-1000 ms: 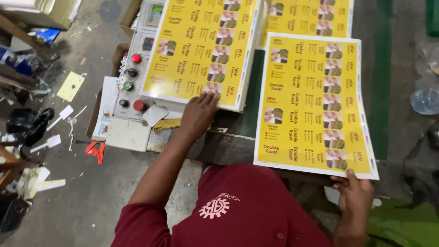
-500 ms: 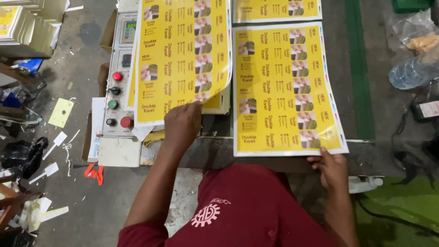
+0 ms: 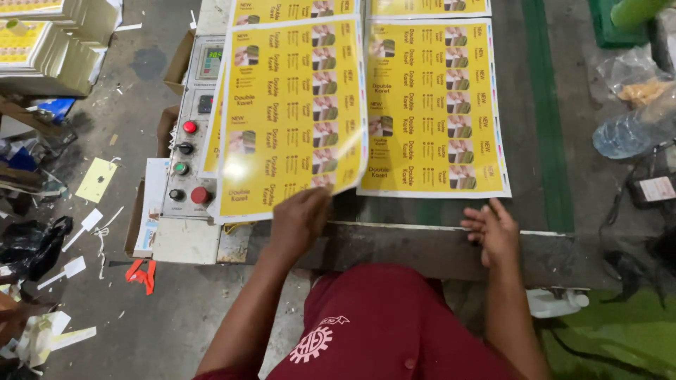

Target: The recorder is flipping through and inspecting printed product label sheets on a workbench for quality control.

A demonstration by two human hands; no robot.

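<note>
Head view looks down on a glossy yellow printed paper sheet (image 3: 289,116) whose near edge curls up off a dark metal worktable (image 3: 436,246), light glaring off its slick surface. The left hand (image 3: 299,219) pinches that sheet at its lower right corner, fingers curled closed on the paper. The sheet is a thin rectangle with a white margin and rows of small picture panels.

Just beside it to the right, a second flat yellow printed sheet (image 3: 433,105) lies smooth on the table, the lifted sheet's right edge overlapping its left margin. The right hand (image 3: 493,229) rests open, fingers spread, at the table's front lip just below that flat sheet's lower right corner, holding nothing.

The lifted sheet partly covers a grey metal control panel (image 3: 190,141) with round red, black and green buttons. Left of it, the concrete floor (image 3: 105,281) is strewn with paper offcuts. A stack of cream cardboard sheets (image 3: 49,49) stands at far left, and a clear plastic bottle (image 3: 630,130) lies at right.
</note>
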